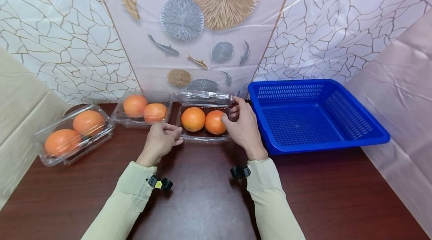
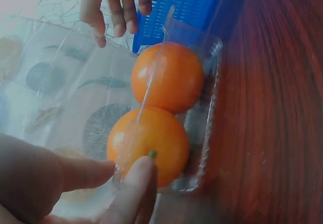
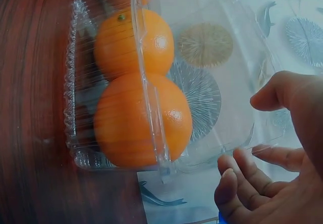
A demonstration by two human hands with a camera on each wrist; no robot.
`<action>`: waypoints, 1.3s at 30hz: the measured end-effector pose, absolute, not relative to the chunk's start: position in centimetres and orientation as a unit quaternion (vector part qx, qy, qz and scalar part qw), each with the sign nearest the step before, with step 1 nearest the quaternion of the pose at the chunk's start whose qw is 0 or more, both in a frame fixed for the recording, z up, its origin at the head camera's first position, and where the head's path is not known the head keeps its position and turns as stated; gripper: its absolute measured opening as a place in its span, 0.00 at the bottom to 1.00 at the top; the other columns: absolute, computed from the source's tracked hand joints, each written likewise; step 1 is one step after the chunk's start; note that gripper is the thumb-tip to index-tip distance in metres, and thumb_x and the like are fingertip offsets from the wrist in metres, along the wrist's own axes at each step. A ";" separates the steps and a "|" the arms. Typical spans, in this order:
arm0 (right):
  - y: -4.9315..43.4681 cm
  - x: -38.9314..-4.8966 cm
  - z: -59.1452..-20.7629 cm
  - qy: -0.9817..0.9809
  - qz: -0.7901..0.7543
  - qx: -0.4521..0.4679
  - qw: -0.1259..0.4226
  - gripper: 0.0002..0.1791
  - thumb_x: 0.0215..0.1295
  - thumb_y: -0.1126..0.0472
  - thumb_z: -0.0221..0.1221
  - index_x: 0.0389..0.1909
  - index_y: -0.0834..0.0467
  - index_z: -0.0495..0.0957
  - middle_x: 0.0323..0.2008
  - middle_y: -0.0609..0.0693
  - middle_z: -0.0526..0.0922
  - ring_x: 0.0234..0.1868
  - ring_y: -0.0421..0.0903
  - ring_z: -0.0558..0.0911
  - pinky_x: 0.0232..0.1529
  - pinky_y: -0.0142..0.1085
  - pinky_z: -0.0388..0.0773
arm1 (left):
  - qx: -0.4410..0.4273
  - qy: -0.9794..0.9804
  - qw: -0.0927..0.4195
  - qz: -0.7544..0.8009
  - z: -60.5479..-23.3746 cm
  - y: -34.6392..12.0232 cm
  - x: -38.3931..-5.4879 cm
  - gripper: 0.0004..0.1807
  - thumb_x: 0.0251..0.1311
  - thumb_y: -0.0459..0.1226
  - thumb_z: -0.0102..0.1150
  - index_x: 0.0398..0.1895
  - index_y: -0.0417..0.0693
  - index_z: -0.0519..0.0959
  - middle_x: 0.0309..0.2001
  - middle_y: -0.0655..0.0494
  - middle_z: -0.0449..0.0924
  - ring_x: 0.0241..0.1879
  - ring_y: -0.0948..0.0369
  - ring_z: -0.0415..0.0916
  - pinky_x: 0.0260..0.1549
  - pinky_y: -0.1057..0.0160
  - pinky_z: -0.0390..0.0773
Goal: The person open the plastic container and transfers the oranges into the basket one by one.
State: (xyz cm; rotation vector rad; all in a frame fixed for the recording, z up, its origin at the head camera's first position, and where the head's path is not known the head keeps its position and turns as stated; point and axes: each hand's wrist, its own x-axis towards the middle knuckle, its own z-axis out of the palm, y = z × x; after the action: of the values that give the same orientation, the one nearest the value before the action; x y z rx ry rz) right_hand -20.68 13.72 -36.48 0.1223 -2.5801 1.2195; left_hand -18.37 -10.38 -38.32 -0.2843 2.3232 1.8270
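A clear plastic clamshell (image 1: 206,138) sits at the back middle of the table, its lid (image 1: 202,98) raised against the back wall. Two oranges (image 1: 193,119) lie side by side in its base, one showing a green stem spot in the left wrist view. My left hand (image 1: 158,139) is at the left end of the base, with thumb and fingers extended against the edge. At the right end, my right hand (image 1: 246,129) has its fingers spread beside the lid; one fingertip touches the lid's corner in the right wrist view.
Left of it stand two more clear clamshells, one at the back (image 1: 126,122) and one at the far left (image 1: 50,161), each with two oranges inside. A blue perforated basket (image 1: 320,148) stands on the right, behind my right forearm. A patterned sheet (image 1: 222,71) covers the wall.
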 end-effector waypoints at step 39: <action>14.4 -23.0 -33.3 -0.942 0.244 0.224 -0.050 0.46 0.52 0.53 0.76 0.73 0.54 0.69 0.69 0.59 0.69 0.69 0.57 0.72 0.73 0.50 0.73 | -0.071 0.563 0.230 0.791 -39.3 -13.9 -18.9 0.26 0.73 0.25 0.50 0.71 0.24 0.61 0.47 0.52 0.82 0.47 0.59 0.80 0.55 0.61 0.87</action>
State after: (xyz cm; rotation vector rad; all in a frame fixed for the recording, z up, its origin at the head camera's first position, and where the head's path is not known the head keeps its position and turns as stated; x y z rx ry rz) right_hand -22.97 14.35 -33.32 0.7282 -3.0583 0.7929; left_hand -18.94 -13.88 -39.27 -0.1962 1.5481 2.1755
